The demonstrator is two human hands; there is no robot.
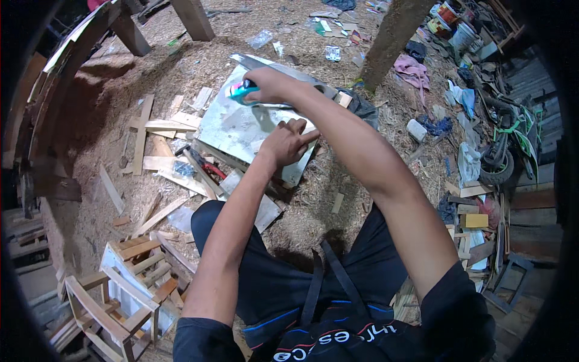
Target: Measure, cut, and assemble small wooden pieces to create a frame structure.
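Currently we see the right hand [265, 85] wrapped around a teal bottle [239, 92] at its left, over the pale board [218, 134]; long axis unclear. Left hand [284, 143] sits nearer us, fingers part-curled; whether pinching anything, we cannot tell.

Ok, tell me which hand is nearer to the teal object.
Right. The right hand grips the teal object; the left hand is apart from it, lower in the picture, over the pale work surface.
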